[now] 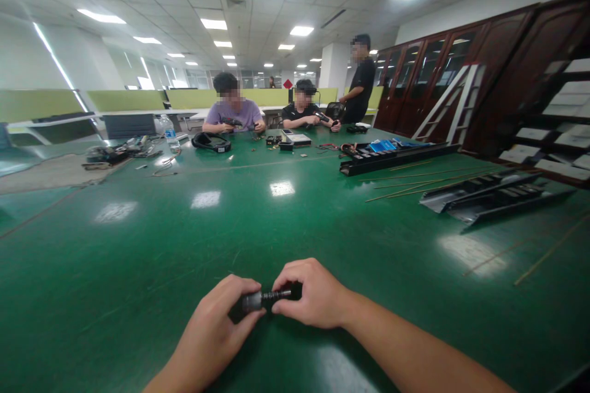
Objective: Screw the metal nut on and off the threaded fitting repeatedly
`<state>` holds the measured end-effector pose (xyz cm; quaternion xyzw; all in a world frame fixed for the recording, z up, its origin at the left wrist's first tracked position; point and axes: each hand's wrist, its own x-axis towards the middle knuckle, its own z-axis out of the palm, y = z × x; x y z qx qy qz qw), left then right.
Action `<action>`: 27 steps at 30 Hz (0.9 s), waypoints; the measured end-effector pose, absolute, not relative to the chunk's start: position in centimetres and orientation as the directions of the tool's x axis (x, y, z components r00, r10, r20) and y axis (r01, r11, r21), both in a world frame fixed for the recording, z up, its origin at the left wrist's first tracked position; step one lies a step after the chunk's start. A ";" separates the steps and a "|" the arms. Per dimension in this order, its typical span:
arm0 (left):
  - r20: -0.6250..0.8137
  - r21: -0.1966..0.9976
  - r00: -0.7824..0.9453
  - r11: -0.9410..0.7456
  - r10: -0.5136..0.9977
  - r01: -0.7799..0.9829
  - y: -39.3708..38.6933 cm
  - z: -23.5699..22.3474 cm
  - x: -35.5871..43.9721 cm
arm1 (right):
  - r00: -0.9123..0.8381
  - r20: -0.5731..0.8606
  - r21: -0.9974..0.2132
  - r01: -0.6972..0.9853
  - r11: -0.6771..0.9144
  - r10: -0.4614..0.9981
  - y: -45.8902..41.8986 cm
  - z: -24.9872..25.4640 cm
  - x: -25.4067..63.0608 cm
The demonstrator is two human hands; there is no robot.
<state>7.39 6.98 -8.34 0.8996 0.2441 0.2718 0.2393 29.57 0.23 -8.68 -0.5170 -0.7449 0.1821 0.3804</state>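
Low in the middle of the head view is a small cylindrical part with a thick grey end (252,301) and a thinner, ribbed dark shaft (268,298). The thumb and fingers of my left hand (225,313) are closed around the grey end. At the shaft end, my right hand (316,295) curls in from the other side, with thumb and forefinger closed on the shaft. The part lies roughly level, just above the green table top (184,258). Its exact kind is too small and blurred to tell.
Dark metal channels (483,196) and thin rods (405,189) lie at the right. Across the table are a black headset (211,142), a water bottle (169,134) and small boxes (286,145). Two people sit there holding tools; another stands near a stepladder (468,104).
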 end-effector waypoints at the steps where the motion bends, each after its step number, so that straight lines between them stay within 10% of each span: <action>1: 0.373 0.562 0.732 -0.767 0.569 0.310 7.0 -8.3 7.4 | -0.176 0.376 -0.664 0.634 0.397 0.910 0.2 -8.7 29.6; 27: 0.418 0.524 0.702 -0.784 0.577 0.332 7.7 -8.2 7.0 | -0.146 0.368 -0.657 0.658 0.368 0.918 0.3 -8.3 29.9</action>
